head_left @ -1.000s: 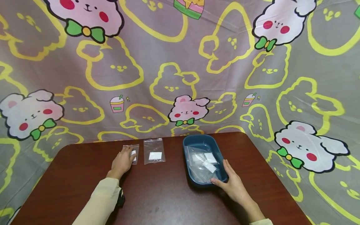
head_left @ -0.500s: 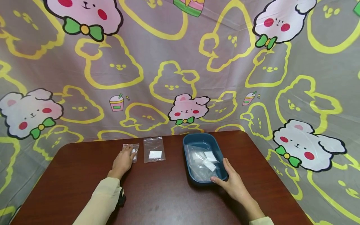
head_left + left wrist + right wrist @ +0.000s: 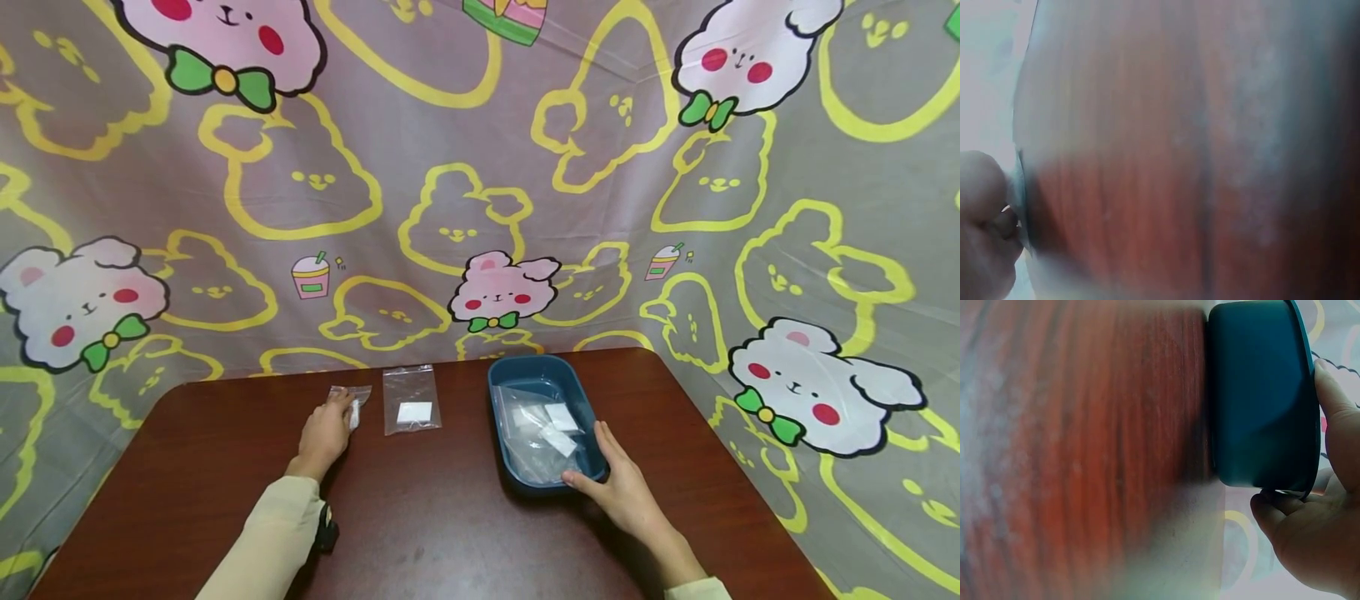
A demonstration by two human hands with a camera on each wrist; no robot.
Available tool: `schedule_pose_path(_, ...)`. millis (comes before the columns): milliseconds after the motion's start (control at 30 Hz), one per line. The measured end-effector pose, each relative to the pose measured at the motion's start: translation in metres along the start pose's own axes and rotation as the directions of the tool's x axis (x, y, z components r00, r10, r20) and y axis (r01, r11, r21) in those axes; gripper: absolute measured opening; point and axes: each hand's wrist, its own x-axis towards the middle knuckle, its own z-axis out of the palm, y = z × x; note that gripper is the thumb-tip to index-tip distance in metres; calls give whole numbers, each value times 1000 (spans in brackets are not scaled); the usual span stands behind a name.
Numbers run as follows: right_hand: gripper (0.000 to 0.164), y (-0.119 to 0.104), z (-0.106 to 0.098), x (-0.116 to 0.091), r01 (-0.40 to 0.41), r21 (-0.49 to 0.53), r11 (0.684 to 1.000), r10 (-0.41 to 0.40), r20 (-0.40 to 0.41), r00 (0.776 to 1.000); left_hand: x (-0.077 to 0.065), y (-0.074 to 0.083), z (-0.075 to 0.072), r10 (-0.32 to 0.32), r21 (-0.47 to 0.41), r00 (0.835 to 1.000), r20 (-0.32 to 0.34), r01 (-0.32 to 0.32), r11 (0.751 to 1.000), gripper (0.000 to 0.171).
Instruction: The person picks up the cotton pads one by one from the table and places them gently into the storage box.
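My left hand pinches a small clear zip bag with a white piece in it, at the left of the table. In the left wrist view its fingers are bunched at the bag's edge, and part of the bag is hidden behind the hand. To the right lies a larger clear zip bag with a white rectangle inside. My right hand grips the near right corner of a dark blue plastic bin, thumb and fingers at its rim. Several clear bags with white pieces lie in the bin.
Everything stands on a brown wooden table with rounded far corners. A cloth printed with cartoon rabbits hangs right behind and beside the table.
My left hand has drawn its fingers together on the small bag, which now bunches up and tilts. The right hand and the bin have stayed in place.
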Motion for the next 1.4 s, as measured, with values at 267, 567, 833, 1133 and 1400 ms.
schedule_pose_path(267,107,-1,-1,-1,-12,10,1000,12,0,1000,-1,-6,3,-38,-29,998,-45,37,999,29)
schedule_pose_path(567,108,0,0,-1,-18,6,1000,18,12,1000,-3,-6,1,-50,-33,996,-69,48,998,26)
schedule_pose_path(833,108,0,-1,-1,-16,8,1000,16,9,1000,-2,-5,0,-56,-24,997,-50,54,998,26)
schedule_pose_path(1133,107,1,0,-1,-20,12,1000,20,16,1000,-3,-8,2,-62,-34,996,-57,60,998,24)
schedule_pose_path(1400,107,1,0,0,-15,8,1000,15,9,1000,-1,-7,0,-46,-28,997,-64,45,999,26)
